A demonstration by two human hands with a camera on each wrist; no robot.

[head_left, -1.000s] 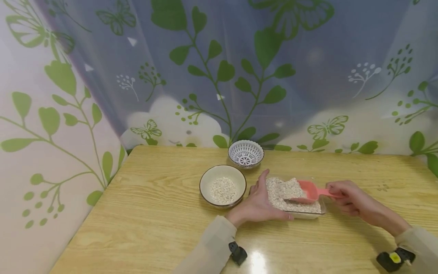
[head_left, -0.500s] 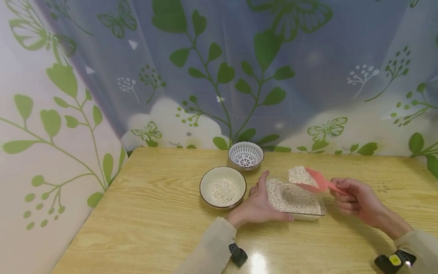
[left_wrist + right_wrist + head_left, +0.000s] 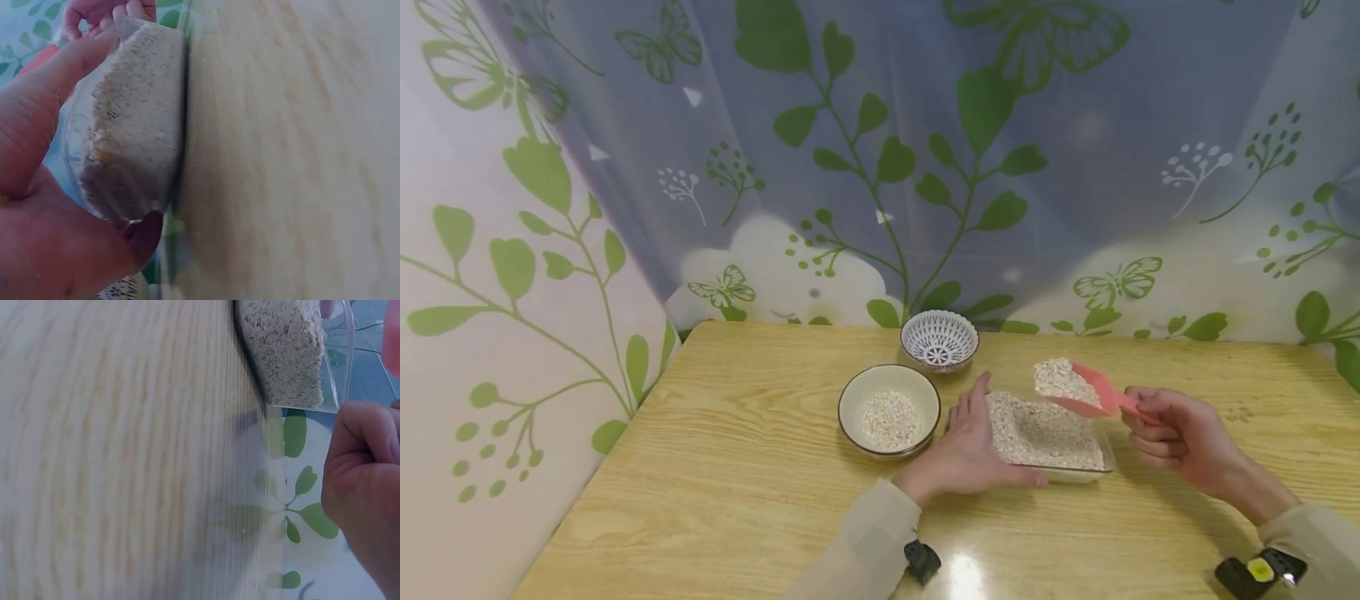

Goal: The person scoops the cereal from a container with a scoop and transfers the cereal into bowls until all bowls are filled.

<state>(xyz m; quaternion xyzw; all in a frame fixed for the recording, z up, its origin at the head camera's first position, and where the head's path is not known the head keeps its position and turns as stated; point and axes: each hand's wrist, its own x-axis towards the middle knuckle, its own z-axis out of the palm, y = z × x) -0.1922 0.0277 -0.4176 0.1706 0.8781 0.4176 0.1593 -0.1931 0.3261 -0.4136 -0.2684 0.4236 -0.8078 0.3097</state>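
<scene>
Pink scoop [image 3: 1103, 395] in the right hand's [image 3: 1183, 435] grip, heaped with pale flakes [image 3: 1062, 380], up over the clear container [image 3: 1075, 476]! Left hand [image 3: 967, 450] clasps that container's left end, cream bowl [image 3: 863, 393] farther left.

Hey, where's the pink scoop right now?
In the head view, the pink scoop is right of centre, in the right hand, raised higher than the clear container of flakes.

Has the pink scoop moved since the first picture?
Yes: the scoop has lifted up out of the oats in the clear box, which stayed put.
</scene>
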